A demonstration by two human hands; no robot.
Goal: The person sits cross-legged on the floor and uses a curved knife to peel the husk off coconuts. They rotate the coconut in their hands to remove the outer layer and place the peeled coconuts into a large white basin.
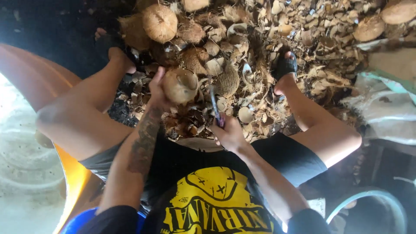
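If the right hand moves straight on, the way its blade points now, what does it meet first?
Probably the pile of coconut shell pieces past the blade in the right hand; the coconut in the left hand sits just beside that line, though depth is unclear.

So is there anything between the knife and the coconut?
Nothing visible. The left hand holds the coconut up over the pile of shells; the right hand holds the knife just beside it, with only open air between them.
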